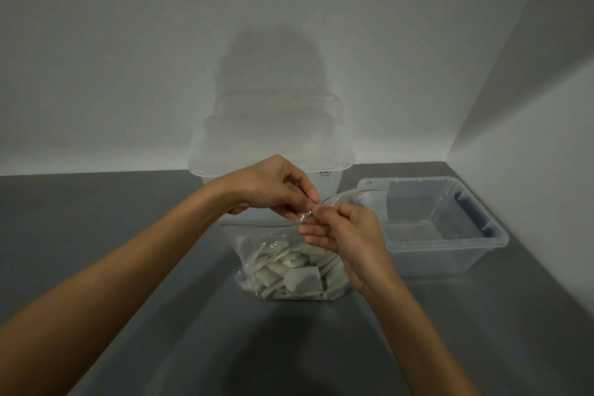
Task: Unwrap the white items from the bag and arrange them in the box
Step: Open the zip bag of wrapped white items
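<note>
From the head view, the clear plastic bag (257, 233) stands open on the grey table (80, 202), packed with flat white items (302, 276), and both hands work just above its mouth. The left hand (273, 186) pinches a thin clear film wrapper (334, 198) between thumb and fingertips, the other fingers curled under. The right hand (347, 235) pinches the same film from the opposite side with thumb and forefinger, its lower fingers loosely extended over the bag's right edge. The film is so transparent that I cannot tell whether a white item sits inside it. The step looks like peeling the wrapper open. It is best done by holding the two pinches close together at the seam and pulling them apart slowly, working over the bag so anything that slips falls back in. The clear open-topped plastic box (450, 243) with a dark blue handle waits just right of the bag, a short carry away. A large translucent plastic tub (205, 164) stands behind the bag.
</note>
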A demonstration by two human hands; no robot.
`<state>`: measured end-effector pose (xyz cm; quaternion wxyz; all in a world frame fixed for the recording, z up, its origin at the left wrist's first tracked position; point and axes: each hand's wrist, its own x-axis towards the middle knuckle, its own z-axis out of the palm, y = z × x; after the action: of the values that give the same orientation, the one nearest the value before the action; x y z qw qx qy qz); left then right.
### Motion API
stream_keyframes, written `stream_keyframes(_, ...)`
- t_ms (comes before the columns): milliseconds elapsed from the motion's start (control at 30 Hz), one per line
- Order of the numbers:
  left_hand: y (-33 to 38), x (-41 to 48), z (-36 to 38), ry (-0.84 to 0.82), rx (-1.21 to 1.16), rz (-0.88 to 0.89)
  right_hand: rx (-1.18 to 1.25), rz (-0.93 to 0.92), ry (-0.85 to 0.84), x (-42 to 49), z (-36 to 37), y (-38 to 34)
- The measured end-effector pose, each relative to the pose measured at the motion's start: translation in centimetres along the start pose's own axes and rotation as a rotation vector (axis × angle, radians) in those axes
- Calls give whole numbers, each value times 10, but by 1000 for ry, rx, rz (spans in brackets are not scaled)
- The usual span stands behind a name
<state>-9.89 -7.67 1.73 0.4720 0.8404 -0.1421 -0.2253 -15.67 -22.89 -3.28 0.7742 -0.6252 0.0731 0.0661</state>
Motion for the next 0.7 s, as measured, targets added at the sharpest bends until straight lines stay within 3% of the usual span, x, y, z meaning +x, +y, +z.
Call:
stream_keyframes(300, -8, 9, 35, 278, 674, 252, -5, -32, 72, 7, -4, 12)
stream_keyframes(533, -2, 11, 56, 441, 782, 331, 22, -103, 133, 10, -7, 1)
stream_keyframes(633, -4, 17, 48, 438, 621, 299, 42, -111, 134, 12, -9, 1)
stream_keyframes(700, -4, 19, 32, 336, 523, 244, 61, -87, 99, 12, -11, 2)
